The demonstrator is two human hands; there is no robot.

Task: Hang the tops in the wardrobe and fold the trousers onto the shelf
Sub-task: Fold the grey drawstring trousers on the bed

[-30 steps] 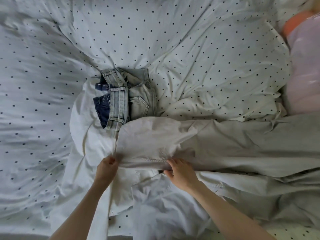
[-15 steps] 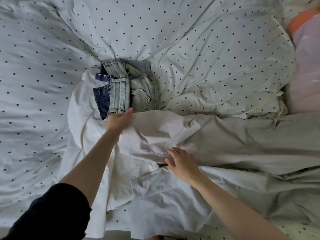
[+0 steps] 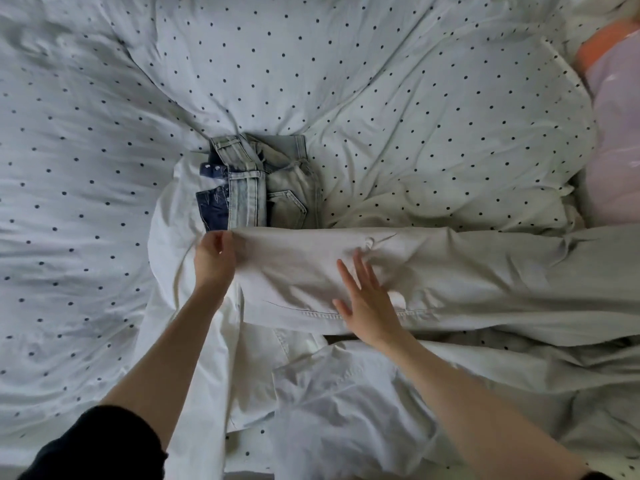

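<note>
Two hands meet white trousers: left hand pinching, right hand flat.

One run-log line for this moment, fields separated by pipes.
stage: folding white trousers on bed | left hand: grips trouser edge | right hand: flat, pressing fabric | folded jeans: beyond, on duvet

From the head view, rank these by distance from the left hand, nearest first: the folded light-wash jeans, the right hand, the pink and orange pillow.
Measured from the left hand:
1. Folded light-wash jeans, just beyond its fingertips.
2. Right hand, flat on the pale trousers, to its right.
3. Pink and orange pillow, far right edge.
</note>
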